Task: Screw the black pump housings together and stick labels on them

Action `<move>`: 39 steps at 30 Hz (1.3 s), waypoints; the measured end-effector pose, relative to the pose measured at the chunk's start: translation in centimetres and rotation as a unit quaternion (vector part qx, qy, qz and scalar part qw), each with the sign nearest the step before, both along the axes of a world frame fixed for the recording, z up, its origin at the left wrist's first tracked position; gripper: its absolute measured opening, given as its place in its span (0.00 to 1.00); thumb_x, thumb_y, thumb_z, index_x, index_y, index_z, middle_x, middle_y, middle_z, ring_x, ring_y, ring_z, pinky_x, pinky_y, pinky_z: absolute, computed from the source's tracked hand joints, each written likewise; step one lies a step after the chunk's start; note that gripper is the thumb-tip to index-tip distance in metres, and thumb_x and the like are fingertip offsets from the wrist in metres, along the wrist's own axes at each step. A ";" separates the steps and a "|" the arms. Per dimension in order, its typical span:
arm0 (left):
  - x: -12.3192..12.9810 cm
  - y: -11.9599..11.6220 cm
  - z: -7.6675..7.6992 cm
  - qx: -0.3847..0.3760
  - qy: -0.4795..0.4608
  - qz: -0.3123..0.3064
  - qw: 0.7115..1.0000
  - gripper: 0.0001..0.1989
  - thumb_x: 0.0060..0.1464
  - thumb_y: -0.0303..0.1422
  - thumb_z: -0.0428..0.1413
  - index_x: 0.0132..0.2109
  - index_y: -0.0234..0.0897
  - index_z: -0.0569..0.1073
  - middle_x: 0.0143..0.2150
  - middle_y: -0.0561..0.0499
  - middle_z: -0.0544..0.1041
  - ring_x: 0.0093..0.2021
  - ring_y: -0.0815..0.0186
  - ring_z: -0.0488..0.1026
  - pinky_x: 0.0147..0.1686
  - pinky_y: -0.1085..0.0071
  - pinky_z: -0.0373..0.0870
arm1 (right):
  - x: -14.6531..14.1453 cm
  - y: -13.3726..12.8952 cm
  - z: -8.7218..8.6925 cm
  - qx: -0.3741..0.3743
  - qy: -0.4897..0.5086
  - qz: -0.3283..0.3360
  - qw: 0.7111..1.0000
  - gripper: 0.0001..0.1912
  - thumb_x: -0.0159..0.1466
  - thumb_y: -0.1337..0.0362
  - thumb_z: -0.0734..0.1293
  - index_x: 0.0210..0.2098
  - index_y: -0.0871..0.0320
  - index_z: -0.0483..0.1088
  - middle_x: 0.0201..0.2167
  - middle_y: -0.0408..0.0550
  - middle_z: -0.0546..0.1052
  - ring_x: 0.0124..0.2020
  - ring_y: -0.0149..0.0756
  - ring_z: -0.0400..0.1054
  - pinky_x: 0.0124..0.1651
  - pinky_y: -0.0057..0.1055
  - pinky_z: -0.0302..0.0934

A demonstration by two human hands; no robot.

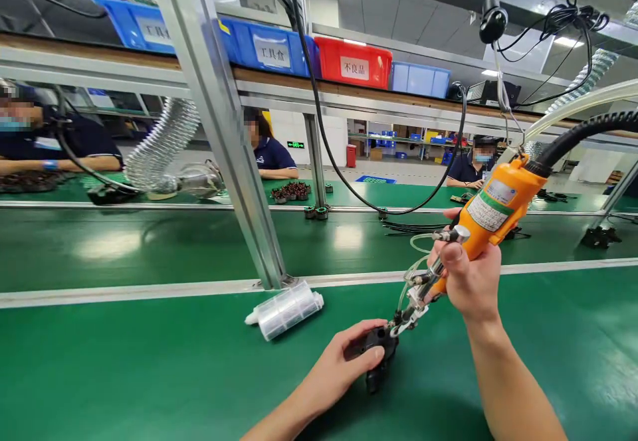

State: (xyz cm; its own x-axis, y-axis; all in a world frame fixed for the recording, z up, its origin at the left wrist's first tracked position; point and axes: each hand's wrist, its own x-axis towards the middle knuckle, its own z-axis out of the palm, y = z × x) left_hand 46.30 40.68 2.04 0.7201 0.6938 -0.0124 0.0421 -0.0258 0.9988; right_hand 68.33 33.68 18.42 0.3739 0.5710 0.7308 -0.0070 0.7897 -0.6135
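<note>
The left hand (339, 361) is partly closed, holding a black part (389, 349) between thumb and fingers, low in front of the person on a green table (149, 374). The right hand (473, 281) is wrapped around an orange tool (493, 205) slanting down to the left; its tip meets the top of the black part, though contact is hard to tell. A clear cylinder (289, 311) lies beyond the left hand.

On a shelf (319, 94) above stand, left to right, two blue bins (273, 49), a red bin (353, 62) and a pale blue bin (421, 80); their contents are hidden.

A pale strip (149, 293) crosses behind the cylinder, beside a metal post (214, 109). Green surface spreads left of the left hand and right of the right forearm.
</note>
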 end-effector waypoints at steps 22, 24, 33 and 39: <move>0.8 -0.7 0.4 0.012 -0.048 -0.007 0.999 0.25 0.58 0.48 0.67 0.57 0.38 0.79 0.51 0.47 0.81 0.52 0.53 0.75 0.55 0.64 0.71 | -4.7 1.0 0.1 -0.065 -0.072 -0.098 0.990 0.23 0.60 0.52 0.78 0.40 0.57 0.65 0.25 0.39 0.66 0.21 0.30 0.58 0.22 0.25 0.59; 0.9 -0.8 0.6 0.016 -0.049 -0.011 0.999 0.25 0.59 0.48 0.66 0.56 0.38 0.79 0.50 0.47 0.81 0.51 0.53 0.75 0.54 0.63 0.71 | -4.5 1.4 0.0 -0.075 -0.061 -0.080 0.992 0.23 0.59 0.54 0.78 0.40 0.58 0.65 0.23 0.38 0.65 0.20 0.30 0.57 0.22 0.25 0.57; 0.3 -0.8 -0.6 0.015 -0.057 -0.037 0.998 0.32 0.59 0.49 0.66 0.65 0.41 0.73 0.63 0.44 0.76 0.65 0.47 0.70 0.68 0.55 0.66 | -5.0 1.5 0.0 -0.050 -0.021 -0.050 0.997 0.24 0.58 0.59 0.82 0.43 0.58 0.67 0.25 0.39 0.67 0.21 0.31 0.59 0.22 0.23 0.58; 0.1 -2.3 -0.8 -0.003 -0.040 -0.040 0.998 0.49 0.43 0.41 0.76 0.69 0.46 0.65 0.69 0.42 0.70 0.69 0.46 0.67 0.73 0.51 0.58 | -0.6 -3.2 1.8 -0.003 -0.054 -0.133 0.990 0.24 0.62 0.58 0.84 0.48 0.60 0.73 0.31 0.45 0.71 0.23 0.32 0.63 0.23 0.24 0.62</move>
State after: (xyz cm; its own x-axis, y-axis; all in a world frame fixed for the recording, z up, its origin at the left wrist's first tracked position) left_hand 46.35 38.39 1.24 0.7718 0.6344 0.0434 -0.0392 -0.0207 0.9990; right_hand 67.75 30.46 20.22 0.4318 0.4666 0.7719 0.2666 0.7515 -0.6034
